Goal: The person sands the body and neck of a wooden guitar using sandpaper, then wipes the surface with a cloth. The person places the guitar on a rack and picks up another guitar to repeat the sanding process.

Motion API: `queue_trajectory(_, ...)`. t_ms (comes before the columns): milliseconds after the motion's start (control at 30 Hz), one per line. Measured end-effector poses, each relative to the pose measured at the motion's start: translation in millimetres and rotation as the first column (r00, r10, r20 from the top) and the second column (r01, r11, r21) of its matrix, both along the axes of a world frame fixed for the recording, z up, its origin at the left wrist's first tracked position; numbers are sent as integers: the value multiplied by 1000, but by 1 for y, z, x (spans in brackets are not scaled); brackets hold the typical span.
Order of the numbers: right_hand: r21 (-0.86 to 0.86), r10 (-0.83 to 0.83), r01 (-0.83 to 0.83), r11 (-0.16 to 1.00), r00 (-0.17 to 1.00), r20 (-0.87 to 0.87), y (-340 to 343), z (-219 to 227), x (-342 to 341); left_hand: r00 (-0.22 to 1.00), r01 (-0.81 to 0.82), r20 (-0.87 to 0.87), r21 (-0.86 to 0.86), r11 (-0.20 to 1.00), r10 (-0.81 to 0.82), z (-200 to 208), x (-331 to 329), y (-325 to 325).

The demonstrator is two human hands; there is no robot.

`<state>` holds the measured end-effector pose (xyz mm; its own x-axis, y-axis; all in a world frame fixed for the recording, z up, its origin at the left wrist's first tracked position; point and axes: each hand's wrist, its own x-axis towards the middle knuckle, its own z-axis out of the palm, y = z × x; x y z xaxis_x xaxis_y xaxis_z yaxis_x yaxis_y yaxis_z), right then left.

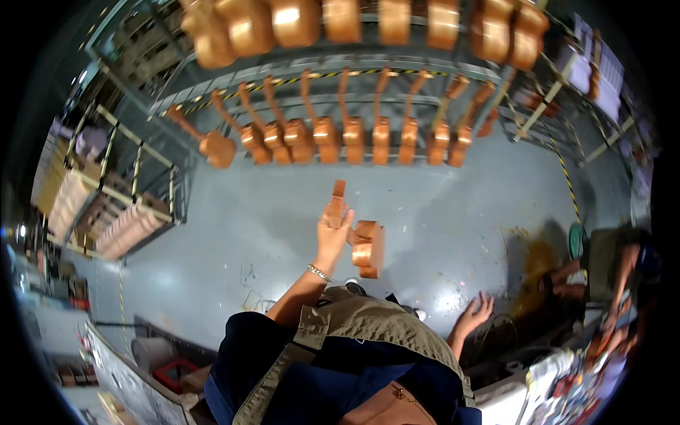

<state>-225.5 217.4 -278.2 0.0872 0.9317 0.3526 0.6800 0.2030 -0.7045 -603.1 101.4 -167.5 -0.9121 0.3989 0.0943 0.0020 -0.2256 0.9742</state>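
Apron: olive-khaki cloth apron [382,315] over a navy-blue shirt [297,389], closest to my camera; I also see a thin gold-coloured necklace [398,392] at the wearer's neckline.
Left hand: from my remote seat I see the wearer's left hand [331,230] reaching forward, fingers closed around the neck of the guitar, thumb along its right side. A silvery chain bracelet [319,273] circles the wrist.
Guitar in hand: one glossy reddish-brown wooden guitar [367,248], its headstock showing beyond the hand and its waisted body just right of the wrist, edge-on to me. I cannot tell how far it is from the floor.
Right hand: out to the side, the right hand [478,313] holds nothing; its fingers are loosely spread, slightly bent.
Shoes: one dark shoe with white [354,286] shows past the apron, near the guitar's lower end.
Rack: ahead of me, a grey metal rack [258,74] with yellow-and-black striped edging; a lower row of reddish-brown wooden guitars [353,139] stands with necks up, and a row of glossy orange-brown guitar bodies [296,21] runs above.
Left side: a pale-barred metal cart [134,195] carrying pale wooden pieces [131,230].
Right side: a co-worker in an olive garment [602,265], beside a round green object [577,241], blurred.
Floor: smooth grey-blue floor [234,234], with a yellow-brown patch [536,273] near the co-worker.
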Motion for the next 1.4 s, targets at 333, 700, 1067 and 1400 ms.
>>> queue_trajectory(333,-203,707,-679,705,694,135,-10,5,-247,858,-513,-61,-69,855,510,-43,-168,-158)
queue_trajectory(700,-693,506,-250,677,841,191,48,-253,-333,745,-667,-364,-418,617,559,-22,-401,-213)
queue_trajectory(1067,-667,711,-272,693,411,571,104,-337,-384,798,-596,-346,-569,567,493,-79,-624,-215)
queue_trajectory(1400,-663,722,-362,655,559,407,-39,-186,-519,873,-484,-298,-618,619,385,-91,-808,-231)
